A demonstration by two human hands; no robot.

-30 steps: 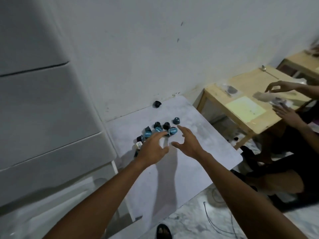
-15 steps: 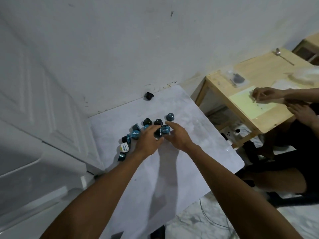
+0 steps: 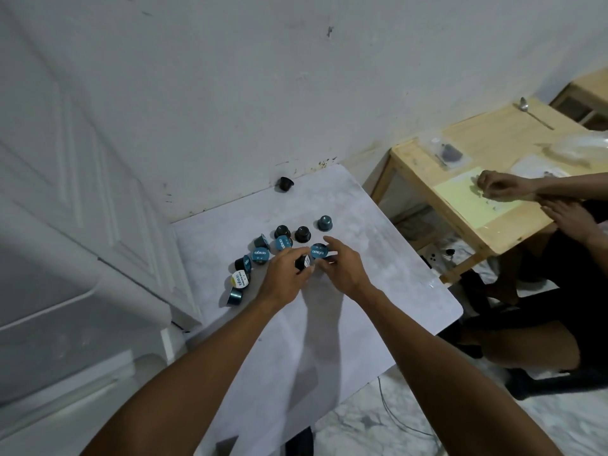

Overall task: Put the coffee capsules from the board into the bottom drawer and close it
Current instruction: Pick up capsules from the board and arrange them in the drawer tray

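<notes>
Both hands meet over the pale marbled rectangular board (image 3: 378, 291). Left hand (image 3: 285, 274) pinches a small black coffee capsule with a white lid (image 3: 302, 262); right hand (image 3: 342, 268), fingers curled, grips a blue-lidded capsule (image 3: 318, 251) at its ten o'clock. Other dark and blue capsules (image 3: 260, 255) lie scattered from nine to twelve o'clock of the hands.

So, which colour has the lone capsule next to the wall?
Black; the lone capsule shows clearly in the head view.
</notes>
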